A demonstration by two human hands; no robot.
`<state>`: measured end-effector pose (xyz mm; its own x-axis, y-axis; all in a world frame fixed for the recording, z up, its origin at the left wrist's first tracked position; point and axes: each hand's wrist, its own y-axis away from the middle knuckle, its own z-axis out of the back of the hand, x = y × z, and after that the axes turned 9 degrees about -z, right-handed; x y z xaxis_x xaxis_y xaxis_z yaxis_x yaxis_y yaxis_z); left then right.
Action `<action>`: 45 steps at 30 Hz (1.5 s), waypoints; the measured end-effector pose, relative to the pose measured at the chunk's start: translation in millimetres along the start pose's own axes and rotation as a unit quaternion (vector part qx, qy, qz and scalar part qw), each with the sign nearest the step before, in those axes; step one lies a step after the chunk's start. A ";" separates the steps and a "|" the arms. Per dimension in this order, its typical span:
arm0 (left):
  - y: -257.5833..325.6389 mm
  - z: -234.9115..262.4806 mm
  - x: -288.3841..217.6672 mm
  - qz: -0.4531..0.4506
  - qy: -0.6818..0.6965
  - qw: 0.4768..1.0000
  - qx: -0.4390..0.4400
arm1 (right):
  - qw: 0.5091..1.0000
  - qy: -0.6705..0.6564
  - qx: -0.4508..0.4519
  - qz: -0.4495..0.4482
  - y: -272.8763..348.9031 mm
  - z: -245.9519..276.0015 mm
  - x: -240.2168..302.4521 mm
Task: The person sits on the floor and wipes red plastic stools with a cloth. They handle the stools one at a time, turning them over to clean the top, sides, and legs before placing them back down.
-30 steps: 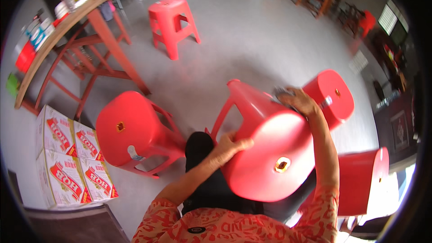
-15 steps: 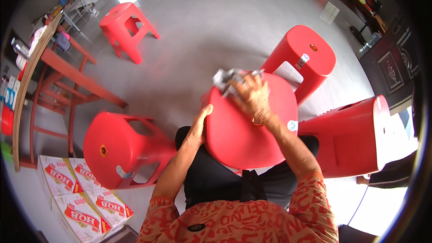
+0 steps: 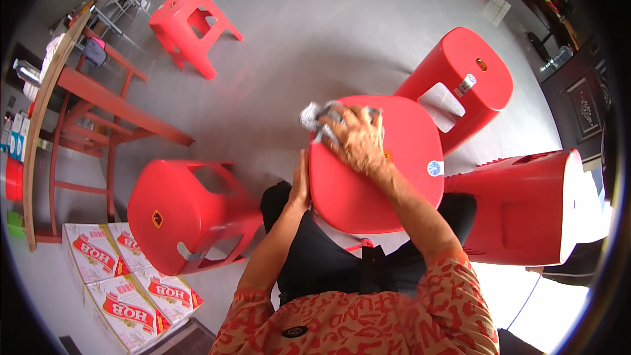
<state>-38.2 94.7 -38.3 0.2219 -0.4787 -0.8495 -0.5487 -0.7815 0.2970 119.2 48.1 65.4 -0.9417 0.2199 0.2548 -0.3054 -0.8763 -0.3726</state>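
Red plastic stool [image 3: 374,171] rests tipped on the seated person's lap, its round seat facing up toward the camera, which puts that surface within easy reach. Right hand [image 3: 351,138] lies flat on the upper part of the seat, fingers spread and pressing down a crumpled grey cloth [image 3: 319,118] that pokes out at the rim; the hand is mostly open, pinning the cloth rather than gripping it. Left hand [image 3: 301,184] is open too, palm pressed against the stool's left edge, apparently steadying it against the push of the other hand.

Just left of the knees, a second red stool [image 3: 177,213] lies on its side beside printed cardboard boxes [image 3: 121,283]. To the right, another tipped stool [image 3: 519,207] sits close, and an upright one [image 3: 463,82] stands behind it. Farther off on the grey floor [image 3: 315,33] are a low red stool [image 3: 187,26] and a wooden table with red legs [image 3: 85,98].
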 end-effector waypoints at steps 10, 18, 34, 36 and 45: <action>23.6 -0.1 16.5 -0.183 -0.030 0.981 -0.057 | 0.999 0.021 0.006 -0.035 -19.7 -20.2 -13.3; 52.8 -46.3 -35.2 -0.345 -0.453 0.817 -0.086 | 0.998 -0.053 0.019 -0.009 82.7 41.3 1.5; 54.5 -57.6 -42.6 -0.390 -0.630 0.669 0.058 | 1.000 -0.014 0.019 0.006 26.7 19.5 -42.3; 58.4 -63.2 -48.3 -0.378 -0.640 0.666 0.067 | 1.000 0.005 0.005 -0.002 5.4 6.6 -47.6; 58.4 -65.2 -46.8 -0.367 -0.626 0.686 0.051 | 0.987 0.072 -0.021 -0.142 4.4 10.3 -97.2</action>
<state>-28.0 45.3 47.3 -0.3633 0.7982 -0.4806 -0.7270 -0.5654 -0.3895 210.9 18.5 48.2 -0.8267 0.5151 0.2266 -0.5627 -0.7528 -0.3417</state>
